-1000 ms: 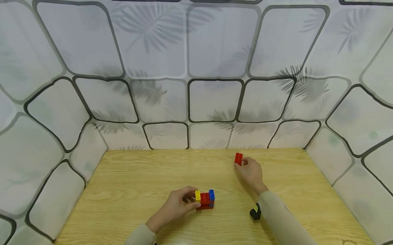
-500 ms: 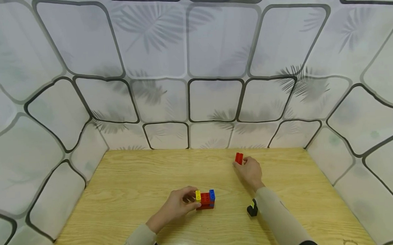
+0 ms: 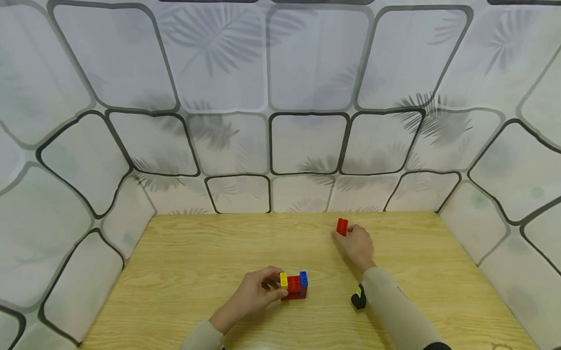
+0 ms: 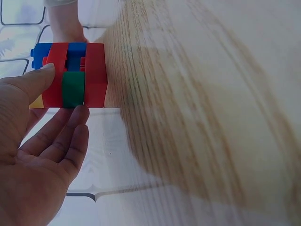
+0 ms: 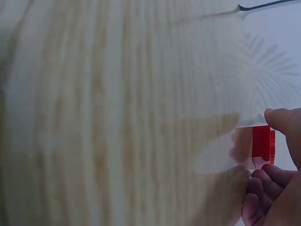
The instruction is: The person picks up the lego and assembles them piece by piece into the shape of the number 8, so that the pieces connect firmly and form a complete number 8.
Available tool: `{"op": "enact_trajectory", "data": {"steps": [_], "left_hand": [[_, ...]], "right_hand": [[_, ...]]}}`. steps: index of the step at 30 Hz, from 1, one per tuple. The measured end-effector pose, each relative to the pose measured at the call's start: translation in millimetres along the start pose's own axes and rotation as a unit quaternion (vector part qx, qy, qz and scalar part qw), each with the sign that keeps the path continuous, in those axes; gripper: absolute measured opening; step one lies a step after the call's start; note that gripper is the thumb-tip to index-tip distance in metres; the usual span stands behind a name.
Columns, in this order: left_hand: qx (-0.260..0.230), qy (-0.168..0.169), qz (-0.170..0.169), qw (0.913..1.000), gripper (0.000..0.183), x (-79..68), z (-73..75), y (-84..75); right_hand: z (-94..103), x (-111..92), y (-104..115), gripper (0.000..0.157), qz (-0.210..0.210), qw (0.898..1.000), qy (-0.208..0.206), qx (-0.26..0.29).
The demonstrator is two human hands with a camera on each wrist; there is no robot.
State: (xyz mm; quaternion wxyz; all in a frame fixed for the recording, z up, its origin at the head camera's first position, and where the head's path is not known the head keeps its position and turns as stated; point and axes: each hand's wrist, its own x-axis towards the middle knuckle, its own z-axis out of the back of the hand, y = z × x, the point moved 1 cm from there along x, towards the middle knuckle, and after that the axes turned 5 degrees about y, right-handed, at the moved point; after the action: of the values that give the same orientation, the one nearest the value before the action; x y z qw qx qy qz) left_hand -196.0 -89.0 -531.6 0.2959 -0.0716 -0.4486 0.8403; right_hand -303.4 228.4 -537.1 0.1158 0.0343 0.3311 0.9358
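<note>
My left hand (image 3: 252, 293) pinches the left end of a small stack of toy building bricks (image 3: 293, 285). Red bricks make up its layers, with a yellow brick on top at the left and a blue one on top at the right. In the left wrist view the thumb presses the stack's near side, where a green brick (image 4: 73, 89) shows between red layers. Farther back, my right hand (image 3: 357, 244) is around a separate red brick (image 5: 261, 142) on the table; in the right wrist view a gap shows between thumb and brick.
The yellow wood-grain table (image 3: 227, 245) bears everything. A patterned cloth wall (image 3: 232, 146) rises along its back edge and both sides. A black wrist device (image 3: 358, 298) hangs beside the right sleeve.
My right thumb and fingers stand slightly wider around the red brick, and the wrist has shifted a little. The left hand and its brick stack keep their place.
</note>
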Motion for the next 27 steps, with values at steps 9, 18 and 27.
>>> {"op": "enact_trajectory", "data": {"steps": [9, 18, 27], "left_hand": [[-0.003, 0.001, -0.006, 1.0000, 0.039, 0.0, -1.2, -0.5], [0.001, -0.001, -0.002, 1.0000, 0.040, 0.6, -0.3, 0.0], [0.001, -0.001, -0.002, 1.0000, 0.039, 0.4, -0.8, 0.8]], "right_hand": [[-1.0, 3.2, -3.7, 0.054, -0.006, 1.000, -0.002, -0.003], [-0.4, 3.6, -6.4, 0.048, 0.006, 1.000, 0.003, 0.001], [3.0, 0.1, -8.0, 0.044, 0.043, 0.999, -0.002, 0.019]]}}
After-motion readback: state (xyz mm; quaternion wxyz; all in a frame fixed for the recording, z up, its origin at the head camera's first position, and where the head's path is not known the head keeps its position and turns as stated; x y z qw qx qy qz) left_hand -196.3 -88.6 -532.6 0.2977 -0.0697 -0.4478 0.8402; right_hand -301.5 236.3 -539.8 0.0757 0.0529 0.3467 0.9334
